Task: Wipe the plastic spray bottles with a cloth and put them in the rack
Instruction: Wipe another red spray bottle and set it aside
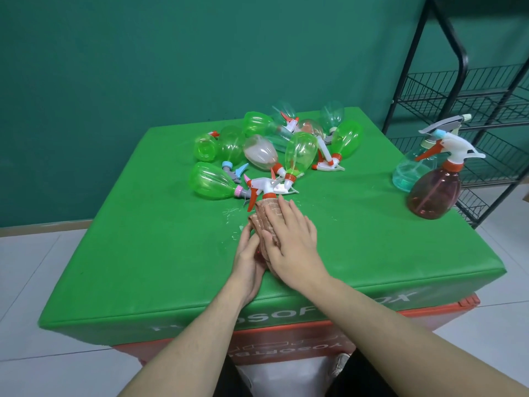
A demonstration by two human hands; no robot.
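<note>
A spray bottle with a white and red trigger head (264,190) lies on the green padded top (160,242), its body wrapped in a tan cloth (267,216). My left hand (248,259) holds the covered bottle from below on its left side. My right hand (292,242) lies flat over the cloth with fingers straight. A pile of several green and clear spray bottles (274,153) lies behind. Two upright bottles, one pale blue (410,170) and one brown (435,193), stand at the right edge. The black wire rack (463,90) stands to the right.
Water drops (234,216) glisten on the pad near the cloth. The green pad sits on a red box (315,330). A teal wall is behind, and pale floor tiles (25,267) surround the block.
</note>
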